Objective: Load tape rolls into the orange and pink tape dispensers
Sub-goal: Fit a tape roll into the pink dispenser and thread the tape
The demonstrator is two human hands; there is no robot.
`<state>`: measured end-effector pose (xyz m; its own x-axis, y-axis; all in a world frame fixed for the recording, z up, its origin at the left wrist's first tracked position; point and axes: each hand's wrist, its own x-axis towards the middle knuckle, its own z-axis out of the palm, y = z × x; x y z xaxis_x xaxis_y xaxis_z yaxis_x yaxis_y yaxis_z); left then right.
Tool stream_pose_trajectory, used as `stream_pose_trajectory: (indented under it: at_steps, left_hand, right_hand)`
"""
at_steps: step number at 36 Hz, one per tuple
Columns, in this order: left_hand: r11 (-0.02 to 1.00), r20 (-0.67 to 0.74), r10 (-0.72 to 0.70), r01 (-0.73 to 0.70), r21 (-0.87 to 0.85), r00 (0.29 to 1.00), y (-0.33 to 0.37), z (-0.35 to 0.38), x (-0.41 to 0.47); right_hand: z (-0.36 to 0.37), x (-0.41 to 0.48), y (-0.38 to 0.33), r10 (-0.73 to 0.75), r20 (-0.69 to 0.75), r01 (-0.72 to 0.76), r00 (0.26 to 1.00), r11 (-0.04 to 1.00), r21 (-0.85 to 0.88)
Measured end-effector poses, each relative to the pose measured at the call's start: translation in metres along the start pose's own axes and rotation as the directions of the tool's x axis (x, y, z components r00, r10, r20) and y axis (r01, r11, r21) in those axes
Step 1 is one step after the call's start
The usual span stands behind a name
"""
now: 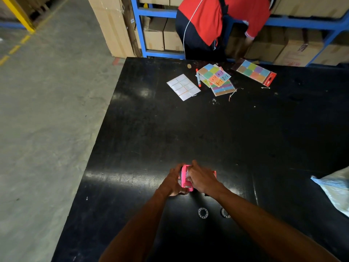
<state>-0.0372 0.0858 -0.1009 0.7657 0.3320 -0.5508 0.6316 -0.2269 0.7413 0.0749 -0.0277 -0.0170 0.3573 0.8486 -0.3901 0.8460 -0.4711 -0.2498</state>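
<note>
The pink tape dispenser (186,183) stands on the black table (188,129) near its front, between my two hands. My left hand (174,183) grips its left side. My right hand (203,179) presses on its top and right side, fingers curled over a clear tape roll that shows only as a pale patch in the dispenser. A sliver of the orange dispenser (214,173) peeks out behind my right hand. Two clear tape rolls (203,212) (225,213) lie flat on the table just in front of my wrists.
Sticker sheets (183,86), a coloured label pack (255,72) and an orange marker (198,78) lie at the table's far side. A person in a red shirt (211,25) bends at blue shelving with cardboard boxes. A plastic bag (336,188) sits at the right edge.
</note>
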Motion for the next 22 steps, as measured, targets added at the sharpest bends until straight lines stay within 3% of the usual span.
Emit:
stream_pose_trajectory:
  at_steps: [11, 22]
  left_hand:
    - [0.999, -0.011, 0.019, -0.018, 0.032, 1.000, 0.007, -0.003, -0.009]
    - [0.999, -0.011, 0.010, -0.010, 0.051, 1.000, 0.013, -0.004, -0.013]
  right_hand:
    - [-0.001, -0.008, 0.007, -0.065, -0.093, 0.073, 0.994, 0.993, 0.092]
    - [-0.011, -0.005, -0.005, -0.028, -0.046, 0.032, 0.999, 0.996, 0.077]
